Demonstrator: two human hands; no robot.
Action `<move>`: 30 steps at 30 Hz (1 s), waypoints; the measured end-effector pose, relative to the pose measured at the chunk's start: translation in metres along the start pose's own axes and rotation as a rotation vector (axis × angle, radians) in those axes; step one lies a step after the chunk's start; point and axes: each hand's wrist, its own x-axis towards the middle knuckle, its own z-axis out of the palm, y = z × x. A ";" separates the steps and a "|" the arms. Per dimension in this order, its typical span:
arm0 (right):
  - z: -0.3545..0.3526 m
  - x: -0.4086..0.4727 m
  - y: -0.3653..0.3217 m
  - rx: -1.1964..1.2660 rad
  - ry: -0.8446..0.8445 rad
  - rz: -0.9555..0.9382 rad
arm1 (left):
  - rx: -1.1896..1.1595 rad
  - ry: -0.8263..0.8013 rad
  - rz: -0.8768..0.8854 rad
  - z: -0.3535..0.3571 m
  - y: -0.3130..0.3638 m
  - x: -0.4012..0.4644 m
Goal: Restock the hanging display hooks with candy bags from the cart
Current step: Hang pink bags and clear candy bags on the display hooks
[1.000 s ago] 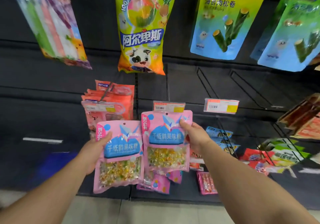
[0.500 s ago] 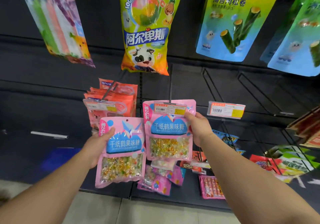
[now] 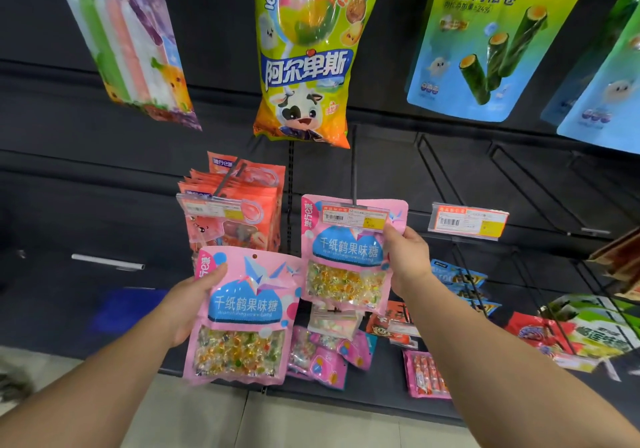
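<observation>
My right hand point(image 3: 407, 260) is pinching a pink candy bag point(image 3: 346, 257) up behind the price tag point(image 3: 354, 216), while my left hand point(image 3: 194, 304) is gripping another pink bag point(image 3: 242, 316) lower down.

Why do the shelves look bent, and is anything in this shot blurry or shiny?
Head view: the wide-angle lens bows the dark shelf rails and leans the edge items outward; the striped clear bag at top left is smeared, as are the right-edge packs. The pink candy bag in the left hand reads sharp. Glare streaks the yellow-green lollipop bag. Lighting is even, with no hard shadows.
</observation>
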 end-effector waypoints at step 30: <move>-0.008 -0.004 -0.005 -0.011 -0.122 0.122 | 0.140 -0.103 0.073 0.080 0.015 -0.009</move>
